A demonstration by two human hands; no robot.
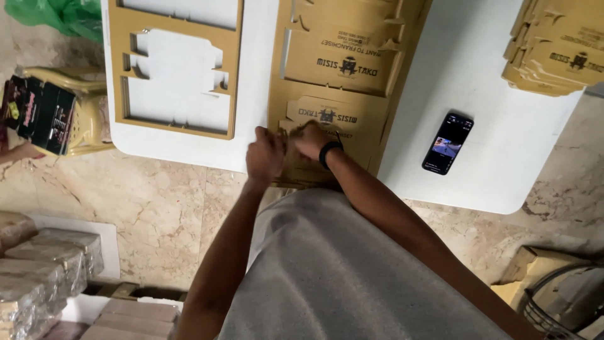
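Two bare hands press on a die-cut cardboard sheet (340, 94) of flat brown board, printed with dark marks and scored into box-shaped panels, which lies along the middle of a smooth white table (478, 82) and reaches its near edge. The left hand (265, 157) lies knuckles up on the sheet's near left corner, fingers curled onto the board; the right hand (311, 140), with a black wristband (329, 153) behind it, is bent over the same near panel, touching the left. Both seem to grip or push the cardboard, though how far the fingers close around it cannot be told from above. Left of the sheet lies an emptied cardboard frame (173, 66), a thin brown border around angular cut-outs that show the white top through them. At the far right corner sits a stack of punched box blanks (553, 53), their edges ragged and stepped. A glossy black phone (448, 143) with a lit screen lies flat on the bare stretch of table between sheet and stack, near the front edge. Under the table runs a polished beige marble floor (163, 208), with a yellow plastic stool (75, 107) at the left and wrapped bundles (44, 264) low at the left.
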